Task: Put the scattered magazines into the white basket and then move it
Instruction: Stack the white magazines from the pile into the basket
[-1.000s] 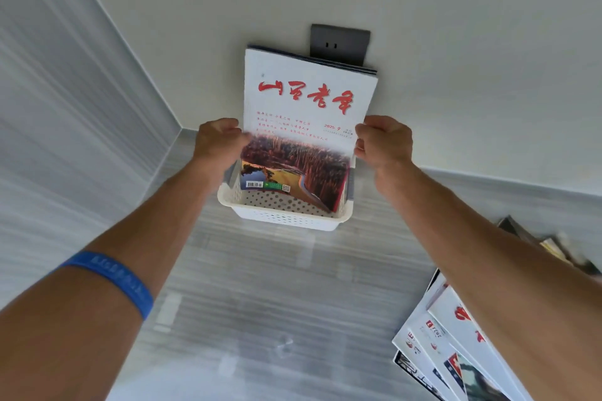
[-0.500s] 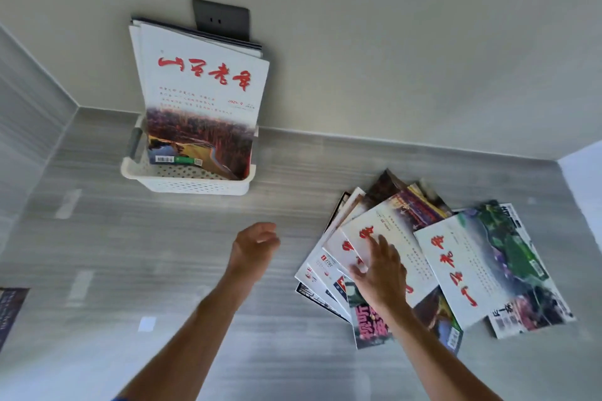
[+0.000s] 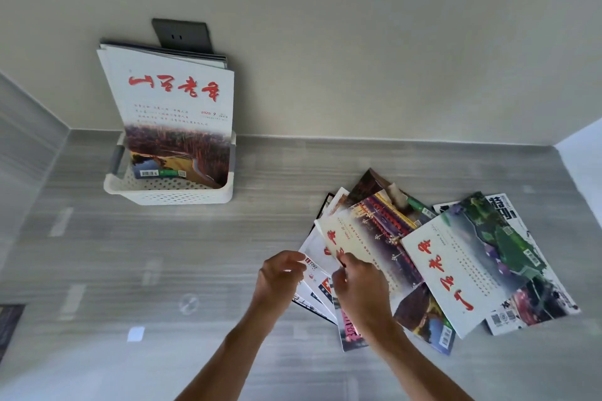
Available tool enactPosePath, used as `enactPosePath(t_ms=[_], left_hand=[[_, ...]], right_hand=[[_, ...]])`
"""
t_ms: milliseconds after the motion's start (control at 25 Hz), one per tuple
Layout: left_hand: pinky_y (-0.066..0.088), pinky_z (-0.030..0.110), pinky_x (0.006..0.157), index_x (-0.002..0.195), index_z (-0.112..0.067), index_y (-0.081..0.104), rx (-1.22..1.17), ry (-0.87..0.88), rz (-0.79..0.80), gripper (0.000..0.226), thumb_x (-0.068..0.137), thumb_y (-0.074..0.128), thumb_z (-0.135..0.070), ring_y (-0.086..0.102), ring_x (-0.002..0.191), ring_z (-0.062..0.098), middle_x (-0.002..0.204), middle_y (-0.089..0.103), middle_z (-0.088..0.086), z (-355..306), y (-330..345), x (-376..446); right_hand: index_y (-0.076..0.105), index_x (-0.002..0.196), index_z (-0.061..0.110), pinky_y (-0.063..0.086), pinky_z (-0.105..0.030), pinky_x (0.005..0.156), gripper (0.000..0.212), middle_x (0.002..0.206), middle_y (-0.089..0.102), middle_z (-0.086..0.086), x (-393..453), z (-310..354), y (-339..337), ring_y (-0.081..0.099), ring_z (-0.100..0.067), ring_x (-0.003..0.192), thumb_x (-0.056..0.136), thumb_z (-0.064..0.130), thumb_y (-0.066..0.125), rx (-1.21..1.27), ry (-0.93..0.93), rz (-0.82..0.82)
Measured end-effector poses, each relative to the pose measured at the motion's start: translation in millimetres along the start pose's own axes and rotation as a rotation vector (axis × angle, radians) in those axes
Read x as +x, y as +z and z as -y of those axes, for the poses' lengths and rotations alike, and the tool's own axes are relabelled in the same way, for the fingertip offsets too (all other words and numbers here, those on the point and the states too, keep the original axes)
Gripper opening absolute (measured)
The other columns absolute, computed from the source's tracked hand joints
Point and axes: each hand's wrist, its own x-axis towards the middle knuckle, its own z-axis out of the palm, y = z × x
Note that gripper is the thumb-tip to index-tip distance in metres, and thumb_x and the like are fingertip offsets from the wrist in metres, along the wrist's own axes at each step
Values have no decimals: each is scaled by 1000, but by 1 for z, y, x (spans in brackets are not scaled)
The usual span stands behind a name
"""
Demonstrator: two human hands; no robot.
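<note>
The white basket (image 3: 169, 195) stands on the grey floor against the wall. Several magazines stand upright in it, the front one (image 3: 172, 114) white with a red title. A fanned pile of scattered magazines (image 3: 472, 264) lies to the right. My right hand (image 3: 361, 283) pinches the near left corner of a white magazine with a red building cover (image 3: 374, 238), whose left edge is raised off the pile. My left hand (image 3: 280, 273) is beside it with fingers curled and apart, its fingertips at the pile's left edge.
A dark wall socket (image 3: 182, 36) sits behind the basket's magazines. A dark flat object (image 3: 9, 322) lies at the left edge, and a small white sticker (image 3: 136, 334) is on the floor. Walls close in on the left and at the back, with a white surface (image 3: 583, 166) at the right.
Both hands let go of the magazine in the basket and came to the pile. My left hand moved right to the pile's edge, and my right hand took a magazine's corner.
</note>
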Motion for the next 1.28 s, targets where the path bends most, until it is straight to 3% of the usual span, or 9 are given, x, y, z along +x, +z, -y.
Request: enactPosePath(t_ms=[120, 200, 360, 520, 720, 880, 1040, 1120, 1280], left_hand=[[54, 23, 66, 107, -28, 68, 12, 189, 140, 52, 67, 59, 4, 68, 88, 17, 99, 73, 0, 5, -23, -4], [55, 21, 77, 119, -29, 63, 126, 376, 136, 57, 67, 72, -6, 67, 99, 7, 108, 72, -8, 1, -35, -9], [49, 13, 63, 96, -14, 70, -28, 575, -184, 23, 78, 62, -3, 65, 72, 4, 82, 73, -15, -32, -62, -6], [56, 39, 89, 120, -21, 68, -188, 510, -83, 59, 68, 52, 1, 68, 107, 23, 113, 74, 1, -42, -116, -10], [43, 56, 104, 136, -18, 54, -85, 565, 40, 73, 65, 61, -6, 55, 127, 27, 133, 63, 2, -33, -155, -25], [47, 46, 102, 137, -13, 52, -91, 665, 43, 64, 74, 64, -13, 59, 122, 28, 130, 65, 4, -30, -168, -18], [55, 35, 73, 111, -21, 66, -70, 690, -293, 20, 94, 55, -25, 69, 86, 14, 94, 74, -7, -34, -175, -1], [56, 40, 79, 109, -19, 67, -99, 679, -398, 21, 96, 51, -20, 71, 92, 23, 98, 75, 0, -41, -183, 12], [54, 25, 86, 108, -36, 68, -210, 722, -277, 31, 95, 51, -13, 68, 105, 10, 108, 74, -14, -65, -215, 21]], right_hand=[[61, 107, 17, 54, -16, 54, 32, 86, 70, 9, 29, 56, -37, 66, -4, 65, 78, 6, 68, 747, 301, -233], [57, 104, 21, 61, -31, 58, 39, 88, 67, -1, 48, 96, -62, 67, -13, 71, 73, 0, 69, 1232, 441, -196], [52, 111, 18, 63, -42, 65, 44, 91, 65, -11, 55, 150, -84, 68, -27, 73, 74, -3, 63, 1462, 499, 6], [46, 129, 9, 62, -43, 69, 56, 89, 64, -11, 53, 173, -94, 69, -30, 73, 76, -7, 59, 1698, 544, 105], [44, 135, 4, 62, -36, 60, 58, 77, 58, -6, 53, 210, -89, 68, -11, 49, 80, -10, 58, 1791, 569, 150], [46, 129, 8, 63, -41, 66, 53, 80, 55, -7, 65, 231, -81, 65, -9, 44, 81, -11, 57, 1846, 571, 144], [51, 108, 11, 63, -39, 61, 40, 78, 62, -10, 84, 233, -68, 69, -13, 51, 77, -11, 63, 1883, 539, 226], [57, 103, 12, 61, -36, 61, 36, 73, 70, -6, 100, 229, -65, 72, -21, 65, 73, -1, 73, 1902, 440, 308], [44, 133, 21, 58, -40, 77, 64, 110, 64, -3, 138, 212, -44, 65, -23, 98, 77, 3, 70, 1235, 331, 260]])
